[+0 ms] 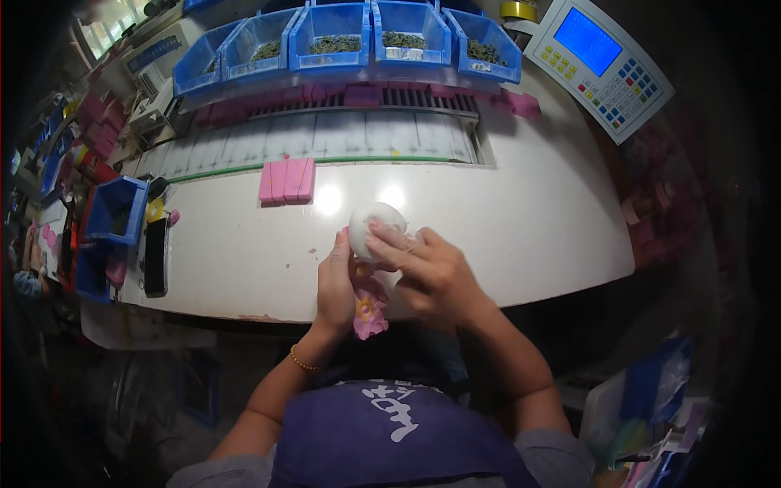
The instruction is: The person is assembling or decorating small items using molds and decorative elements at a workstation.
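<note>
A smooth, white, rounded object (377,220) is between my hands, above the near part of the white table; its exact kind cannot be told. My left hand (334,285) is closed along its left side, with the fingertips at its edge. From the right, my right hand (435,272) presses its fingers onto the top of the white object and partly covers it. A crumpled pink piece with yellow markings (370,311) hangs below, against my left palm. Where it joins the white object is hidden by my hands.
Several pink blocks (286,180) stand together ahead on the white table (537,220). Blue bins (329,45) of small parts line the back behind a slotted tray (325,134). A keypad device (602,65) is at far right. A black phone-like slab (156,256) lies left.
</note>
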`<state>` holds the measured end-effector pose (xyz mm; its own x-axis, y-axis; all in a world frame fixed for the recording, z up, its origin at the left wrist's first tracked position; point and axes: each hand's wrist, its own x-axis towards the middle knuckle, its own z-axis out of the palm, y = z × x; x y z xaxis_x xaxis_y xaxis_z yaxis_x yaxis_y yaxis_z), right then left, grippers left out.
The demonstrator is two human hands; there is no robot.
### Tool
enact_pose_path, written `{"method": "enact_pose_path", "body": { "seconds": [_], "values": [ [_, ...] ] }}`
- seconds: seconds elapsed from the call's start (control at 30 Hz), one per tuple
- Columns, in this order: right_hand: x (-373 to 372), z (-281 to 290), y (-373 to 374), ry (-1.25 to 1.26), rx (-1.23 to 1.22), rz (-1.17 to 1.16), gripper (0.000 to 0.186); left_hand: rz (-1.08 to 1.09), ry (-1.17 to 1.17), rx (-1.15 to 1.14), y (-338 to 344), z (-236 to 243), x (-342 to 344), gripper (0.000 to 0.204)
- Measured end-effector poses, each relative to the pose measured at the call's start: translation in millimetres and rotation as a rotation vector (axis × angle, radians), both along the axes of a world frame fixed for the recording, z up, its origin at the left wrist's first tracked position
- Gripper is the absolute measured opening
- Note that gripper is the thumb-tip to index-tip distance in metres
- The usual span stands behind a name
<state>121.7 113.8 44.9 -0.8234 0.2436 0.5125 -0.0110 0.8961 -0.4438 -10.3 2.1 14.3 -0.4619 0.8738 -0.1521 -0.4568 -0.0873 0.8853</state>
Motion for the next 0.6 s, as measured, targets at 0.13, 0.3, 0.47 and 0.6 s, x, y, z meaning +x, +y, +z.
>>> {"method": "enact_pose_path", "body": {
  "seconds": [0.13,0.3,0.47,0.6],
  "values": [
    [24,5,-17,0.136,-0.096,-0.004,0.067,0.047,0.007,-0.003,-1,-11,-7,0.061],
    [38,-10,-47,-0.093,-0.234,0.122,0.066,0.215,0.201,0.017,-5,-16,-7,0.055],
    [73,2,-5,-0.074,-0.125,-0.246,0.058,0.275,0.132,-0.048,-13,-10,-36,0.052],
    [54,-16,22,-0.163,0.236,-0.464,0.051,0.326,0.185,-0.055,-23,-26,-39,0.049]
  ]
}}
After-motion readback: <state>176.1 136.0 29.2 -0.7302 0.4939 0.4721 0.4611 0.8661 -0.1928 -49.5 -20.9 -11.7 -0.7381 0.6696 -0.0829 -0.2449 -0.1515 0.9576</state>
